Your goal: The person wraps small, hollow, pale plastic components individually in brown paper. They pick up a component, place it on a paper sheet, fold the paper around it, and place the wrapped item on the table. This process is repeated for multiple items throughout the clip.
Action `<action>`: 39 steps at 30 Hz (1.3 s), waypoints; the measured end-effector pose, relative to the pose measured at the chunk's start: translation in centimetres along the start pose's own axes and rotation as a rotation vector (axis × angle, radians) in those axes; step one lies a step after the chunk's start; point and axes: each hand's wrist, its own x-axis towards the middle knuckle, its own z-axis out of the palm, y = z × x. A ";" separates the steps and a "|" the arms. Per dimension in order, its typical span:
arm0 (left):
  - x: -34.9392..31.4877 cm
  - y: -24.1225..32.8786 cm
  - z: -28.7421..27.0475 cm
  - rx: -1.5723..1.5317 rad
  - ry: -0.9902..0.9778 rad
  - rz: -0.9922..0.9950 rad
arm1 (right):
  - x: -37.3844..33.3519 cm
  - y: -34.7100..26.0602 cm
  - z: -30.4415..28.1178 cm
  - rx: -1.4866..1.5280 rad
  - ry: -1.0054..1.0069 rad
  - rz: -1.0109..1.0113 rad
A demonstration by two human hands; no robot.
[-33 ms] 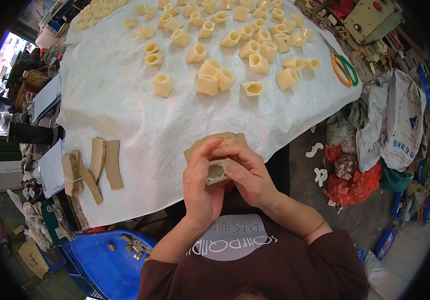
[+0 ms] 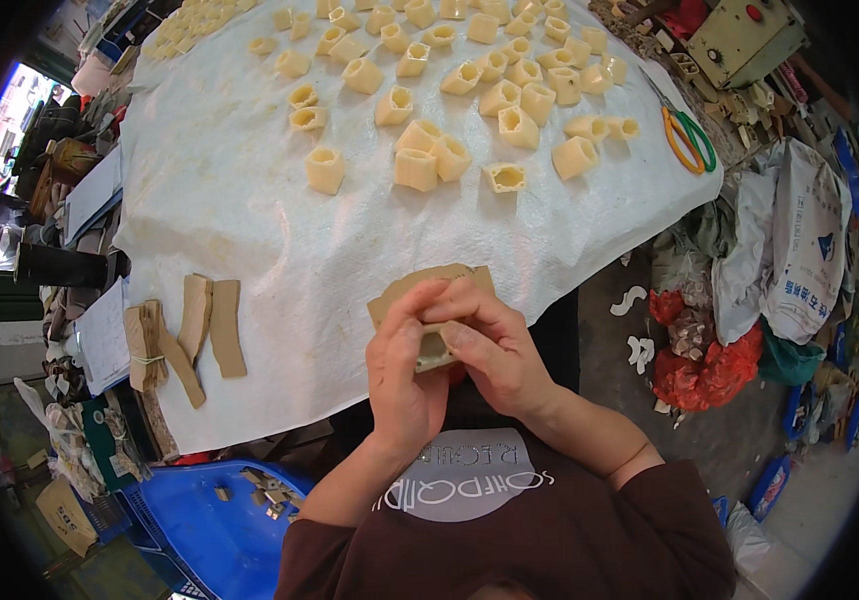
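Close to the table's near edge, a small pale hollow block (image 2: 434,346) is held between both hands, its opening facing up at me. My left hand (image 2: 401,378) is closed around its left side. My right hand (image 2: 498,352) grips the right side, with the thumb at the rim of the opening and the fingers curled over the far side. Just beyond the fingers lies a torn brown sheet (image 2: 390,297), partly hidden by the hands. Farther off, several cream-yellow hollow blocks (image 2: 416,171) stand and lie scattered about.
White sheeting (image 2: 250,250) covers the table. Brown strips (image 2: 227,330), some tied in a bundle, lie at the left. Scissors (image 2: 688,140) with orange and green handles rest at the right edge. A blue tub (image 2: 220,535) is lower left; red bags (image 2: 715,375) sit on the floor at right.
The hollow block has tilted slightly in my hands, and my fingers have shifted a little around it. Everything on the table stays where it was.
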 end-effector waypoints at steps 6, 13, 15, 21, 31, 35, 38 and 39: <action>0.2 -1.0 -1.1 0.126 -0.180 0.186 | -0.9 1.2 -0.2 -0.038 0.067 -0.046; 1.4 0.5 -3.0 0.040 -0.227 0.029 | 1.8 -2.5 1.0 -0.887 -0.157 -0.410; 1.2 1.5 -2.6 0.553 -0.197 0.221 | 2.5 -3.5 1.0 -1.427 -0.301 -0.637; 0.3 1.9 -1.6 0.573 -0.129 0.554 | 2.5 -1.9 -0.5 -0.685 0.060 -0.369; 1.1 1.2 -1.6 0.341 -0.254 0.238 | 0.4 -0.2 -0.7 -0.323 0.057 -0.111; 0.7 0.7 -0.9 0.185 -0.160 0.185 | 1.2 -0.6 0.2 -0.416 0.076 -0.136; 0.7 0.0 -1.1 0.270 -0.104 0.176 | 2.0 -0.4 0.7 -0.383 0.067 -0.285; 0.8 -0.4 -0.9 0.144 -0.074 0.136 | 2.1 -0.1 0.6 -0.367 0.078 -0.300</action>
